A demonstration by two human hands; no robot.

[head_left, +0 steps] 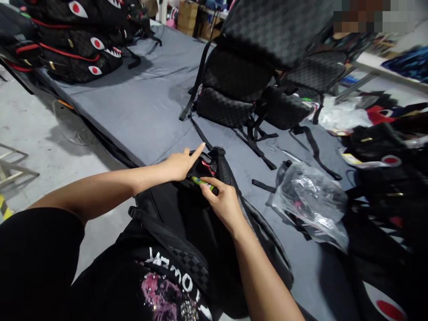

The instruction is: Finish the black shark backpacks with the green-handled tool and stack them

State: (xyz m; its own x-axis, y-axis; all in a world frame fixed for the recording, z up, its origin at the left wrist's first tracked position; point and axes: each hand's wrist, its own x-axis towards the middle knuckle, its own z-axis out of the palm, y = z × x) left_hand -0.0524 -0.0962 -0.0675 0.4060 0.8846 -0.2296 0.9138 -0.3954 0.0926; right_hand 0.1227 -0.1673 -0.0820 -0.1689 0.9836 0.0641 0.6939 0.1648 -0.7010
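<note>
A black backpack (187,205) lies against my body at the near table edge, its shoulder straps uppermost. My left hand (179,166) is at the top of it, one finger stretched out and the others bent onto the fabric, partly hidden. Between the thumb and fingers of my right hand (225,198) is a small green and yellow pen-like tube (198,180) with dark ends. The tube's tip points left, close to my left hand. Just beyond, a bit of red trim shows by the backpack's top opening.
Stacked black backpacks with red eyes (83,49) stand far left. Checkered backpacks (230,84) with trailing straps stand ahead on the grey-covered table (143,98). To the right are a clear plastic bag (310,200) and more dark bags (377,178). A person is partly visible at upper right.
</note>
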